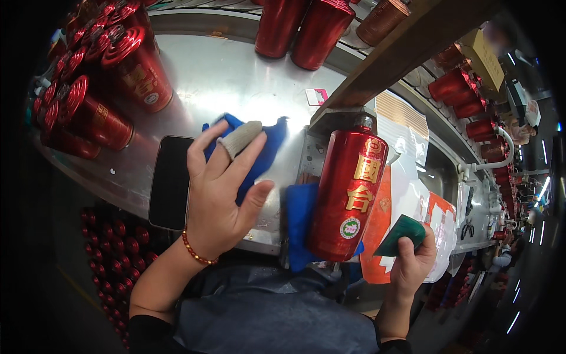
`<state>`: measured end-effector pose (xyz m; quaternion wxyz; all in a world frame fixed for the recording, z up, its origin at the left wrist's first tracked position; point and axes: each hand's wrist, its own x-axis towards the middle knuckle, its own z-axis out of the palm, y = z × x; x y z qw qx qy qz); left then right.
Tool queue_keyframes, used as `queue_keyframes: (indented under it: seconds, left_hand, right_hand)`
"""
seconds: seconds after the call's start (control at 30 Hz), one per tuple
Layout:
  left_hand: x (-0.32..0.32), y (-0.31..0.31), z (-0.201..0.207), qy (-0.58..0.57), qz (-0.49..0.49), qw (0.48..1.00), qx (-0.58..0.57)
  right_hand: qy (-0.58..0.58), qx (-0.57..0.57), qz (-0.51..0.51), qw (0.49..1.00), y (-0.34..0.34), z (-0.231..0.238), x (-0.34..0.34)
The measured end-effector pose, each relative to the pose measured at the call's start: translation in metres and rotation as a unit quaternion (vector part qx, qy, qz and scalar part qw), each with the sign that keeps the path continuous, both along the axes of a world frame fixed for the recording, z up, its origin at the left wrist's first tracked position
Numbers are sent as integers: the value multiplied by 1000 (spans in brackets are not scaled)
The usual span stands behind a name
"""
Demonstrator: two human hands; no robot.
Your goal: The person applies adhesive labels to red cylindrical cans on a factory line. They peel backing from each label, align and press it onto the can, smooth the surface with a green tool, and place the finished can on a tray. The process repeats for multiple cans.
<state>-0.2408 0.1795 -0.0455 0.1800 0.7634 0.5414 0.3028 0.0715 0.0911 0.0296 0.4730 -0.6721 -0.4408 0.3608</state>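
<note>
The left hand point(227, 183) is spreading its fingers over a crumpled, bright-blue cloth point(265, 147) on the brushed-steel table point(206, 82); whether it is gripping any fabric is hard to tell under the fingers. The right hand point(411, 265) is pinching a thin, flat, dark-green piece point(402, 236) between thumb and fingers. Between the hands, a glossy red bottle with gold lettering point(349, 194) is lying over a flat blue pad point(299, 221). For good handling, the left fingers should be gathering the cloth evenly, the green piece's corners staying off the bottle's shiny finish.
</note>
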Motion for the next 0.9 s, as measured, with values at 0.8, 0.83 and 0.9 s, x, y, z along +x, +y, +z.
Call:
queue_keyframes:
  seconds: [0.8, 0.83, 0.9]
  left_hand:
    - [55, -25, 6, -204, -158, 957, -133]
    - [55, -26, 3, -204, -158, 957, -136]
    - [52, -25, -1, -197, -157, 958, -134]
  right_hand:
    - [-485, 134, 425, 752, 47, 38, -68]
    - [-467, 123, 434, 760, 54, 43, -66]
    - [-493, 116, 413, 757, 65, 43, -60]
